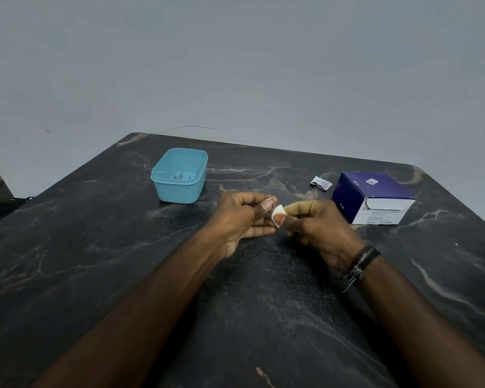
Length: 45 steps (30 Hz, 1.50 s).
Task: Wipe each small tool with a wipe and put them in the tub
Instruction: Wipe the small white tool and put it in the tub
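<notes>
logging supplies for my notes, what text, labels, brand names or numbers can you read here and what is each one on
Purple and white cardboard box, front face: lines of print, too blurred to read; the brand mark cannot be made out.
Same box, top: small white sticker, too small to read.
Small white torn sachet on the dark marbled table: faint print, unreadable.
Light blue plastic tub: no text visible.

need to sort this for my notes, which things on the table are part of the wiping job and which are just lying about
Part of the job:
- small metal tool in the left hand grip
- white square wipe pinched by the right hand
- light blue plastic tub, metal pieces already inside
- purple and white cardboard wipe box

Lying about:
- small torn white sachet
- black wrist bands
</notes>
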Each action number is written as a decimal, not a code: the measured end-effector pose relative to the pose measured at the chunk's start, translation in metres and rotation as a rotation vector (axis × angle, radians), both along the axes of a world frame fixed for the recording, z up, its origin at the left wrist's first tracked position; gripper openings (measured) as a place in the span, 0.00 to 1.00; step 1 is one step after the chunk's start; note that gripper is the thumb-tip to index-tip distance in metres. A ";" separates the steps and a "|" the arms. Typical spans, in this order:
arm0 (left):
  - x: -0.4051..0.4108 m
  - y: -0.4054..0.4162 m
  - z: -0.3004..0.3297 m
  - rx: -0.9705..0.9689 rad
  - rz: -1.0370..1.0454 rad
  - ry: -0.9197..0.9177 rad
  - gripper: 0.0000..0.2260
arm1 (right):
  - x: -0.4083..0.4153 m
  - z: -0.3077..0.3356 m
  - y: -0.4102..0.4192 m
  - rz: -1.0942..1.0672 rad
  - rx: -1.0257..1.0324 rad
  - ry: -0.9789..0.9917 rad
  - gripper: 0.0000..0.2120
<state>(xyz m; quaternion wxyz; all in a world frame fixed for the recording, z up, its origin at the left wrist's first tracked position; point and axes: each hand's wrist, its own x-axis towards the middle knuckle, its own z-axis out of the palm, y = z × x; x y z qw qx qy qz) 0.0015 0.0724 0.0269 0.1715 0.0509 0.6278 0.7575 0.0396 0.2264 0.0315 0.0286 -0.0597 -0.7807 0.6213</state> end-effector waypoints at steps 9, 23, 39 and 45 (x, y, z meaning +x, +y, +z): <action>0.001 -0.001 0.001 0.045 -0.117 -0.039 0.09 | -0.001 0.002 0.003 0.057 -0.190 -0.064 0.08; 0.003 0.001 0.000 0.061 -0.122 0.014 0.09 | 0.001 0.006 0.005 0.019 -0.179 -0.022 0.06; 0.007 0.005 0.000 -0.050 0.066 0.074 0.06 | 0.001 0.003 0.003 -0.007 -0.045 0.054 0.09; 0.002 -0.003 0.017 -0.012 0.279 0.108 0.05 | -0.002 -0.006 0.000 0.024 0.136 0.064 0.07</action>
